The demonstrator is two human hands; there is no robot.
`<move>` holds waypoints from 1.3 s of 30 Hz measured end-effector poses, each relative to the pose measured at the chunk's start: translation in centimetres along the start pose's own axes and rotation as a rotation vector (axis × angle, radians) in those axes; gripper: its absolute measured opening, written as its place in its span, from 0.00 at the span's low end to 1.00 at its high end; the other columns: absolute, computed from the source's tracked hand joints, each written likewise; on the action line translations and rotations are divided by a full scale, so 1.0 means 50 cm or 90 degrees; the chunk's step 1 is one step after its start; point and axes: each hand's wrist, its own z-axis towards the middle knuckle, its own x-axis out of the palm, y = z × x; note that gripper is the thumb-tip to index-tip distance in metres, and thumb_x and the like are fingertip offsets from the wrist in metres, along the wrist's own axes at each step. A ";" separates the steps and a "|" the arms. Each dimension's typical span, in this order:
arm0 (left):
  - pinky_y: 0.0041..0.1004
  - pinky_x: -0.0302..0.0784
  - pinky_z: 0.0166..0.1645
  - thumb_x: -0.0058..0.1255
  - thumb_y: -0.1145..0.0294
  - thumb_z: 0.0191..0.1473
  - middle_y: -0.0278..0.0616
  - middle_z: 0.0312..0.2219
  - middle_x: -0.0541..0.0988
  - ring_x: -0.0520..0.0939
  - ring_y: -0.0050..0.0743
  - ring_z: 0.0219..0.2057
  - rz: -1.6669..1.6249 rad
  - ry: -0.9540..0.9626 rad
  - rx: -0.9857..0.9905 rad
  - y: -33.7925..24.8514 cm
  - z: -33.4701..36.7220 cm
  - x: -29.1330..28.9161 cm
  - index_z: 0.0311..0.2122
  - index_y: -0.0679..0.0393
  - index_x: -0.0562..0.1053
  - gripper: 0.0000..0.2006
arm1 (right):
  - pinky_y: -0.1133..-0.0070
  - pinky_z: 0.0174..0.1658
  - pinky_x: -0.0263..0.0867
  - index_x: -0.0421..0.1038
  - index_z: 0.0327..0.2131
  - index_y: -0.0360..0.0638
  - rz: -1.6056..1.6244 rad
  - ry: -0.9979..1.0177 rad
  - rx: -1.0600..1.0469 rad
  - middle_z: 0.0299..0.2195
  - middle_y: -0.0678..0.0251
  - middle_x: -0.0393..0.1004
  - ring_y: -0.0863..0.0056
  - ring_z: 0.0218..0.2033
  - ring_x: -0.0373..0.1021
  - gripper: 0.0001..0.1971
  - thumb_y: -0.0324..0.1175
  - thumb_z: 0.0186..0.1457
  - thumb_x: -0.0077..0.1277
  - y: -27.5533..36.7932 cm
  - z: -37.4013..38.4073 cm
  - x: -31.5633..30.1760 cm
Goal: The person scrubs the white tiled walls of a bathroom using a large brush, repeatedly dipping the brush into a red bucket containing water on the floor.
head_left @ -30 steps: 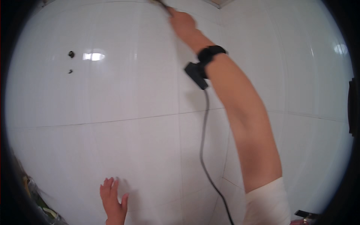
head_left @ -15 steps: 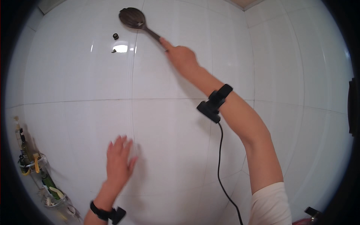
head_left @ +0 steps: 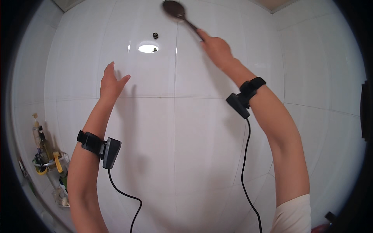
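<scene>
My right hand (head_left: 218,50) is closed around the slim handle of a dark brown, spoon-shaped tool (head_left: 173,9), high up near the top of the view. Its broad oval head points up and left, close to the white tiled wall, and is slightly blurred. I cannot make out its exact kind. Lower and further left, my left hand (head_left: 111,83) is raised with thumb and fingers apart, holding nothing. Between the hands, above the left one, a small round black fitting (head_left: 155,35) sits on the wall. Below it is a smaller dark spot, beside a bright reflection.
White tiles (head_left: 210,147) cover the walls. Along the left wall, a corner rack (head_left: 58,164) holds several bottles, including a pump bottle (head_left: 36,126), and a yellow-handled item (head_left: 58,161). Black straps with cabled devices (head_left: 112,153) are on both my forearms. A dark object (head_left: 365,110) stands at the right edge.
My left hand has risen far up the wall, its fingers still apart. My right hand still grips the spoon-shaped tool. The view has shifted left, so the wall and rack appear further right.
</scene>
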 end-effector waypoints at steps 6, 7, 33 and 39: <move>0.32 0.58 0.54 0.54 0.60 0.43 0.50 0.52 0.57 0.60 0.44 0.53 0.055 -0.025 0.027 0.021 0.053 0.010 0.54 0.62 0.53 0.35 | 0.64 0.33 0.63 0.60 0.45 0.55 -0.114 -0.024 0.178 0.27 0.56 0.71 0.57 0.29 0.68 0.16 0.35 0.50 0.37 -0.112 0.030 -0.063; 0.32 0.58 0.54 0.53 0.60 0.43 0.51 0.52 0.57 0.60 0.44 0.53 0.080 -0.026 0.037 0.031 0.064 0.000 0.54 0.62 0.54 0.34 | 0.63 0.34 0.63 0.61 0.43 0.51 -0.102 -0.047 0.273 0.28 0.56 0.71 0.56 0.31 0.68 0.15 0.35 0.50 0.37 -0.157 0.033 -0.082; 0.51 0.51 0.54 0.43 0.59 0.50 0.43 0.56 0.51 0.53 0.40 0.57 0.334 0.027 0.005 0.068 0.074 -0.052 0.56 0.47 0.52 0.28 | 0.65 0.37 0.64 0.66 0.39 0.44 -0.131 -0.095 0.113 0.31 0.55 0.71 0.57 0.34 0.68 0.14 0.33 0.49 0.37 0.009 0.291 -0.111; 0.51 0.50 0.54 0.43 0.59 0.50 0.41 0.57 0.50 0.52 0.38 0.57 0.309 0.039 0.016 0.063 0.072 -0.052 0.57 0.46 0.51 0.28 | 0.66 0.37 0.62 0.64 0.42 0.51 -0.020 -0.083 -0.026 0.31 0.57 0.71 0.57 0.34 0.67 0.15 0.34 0.48 0.39 0.175 0.368 -0.002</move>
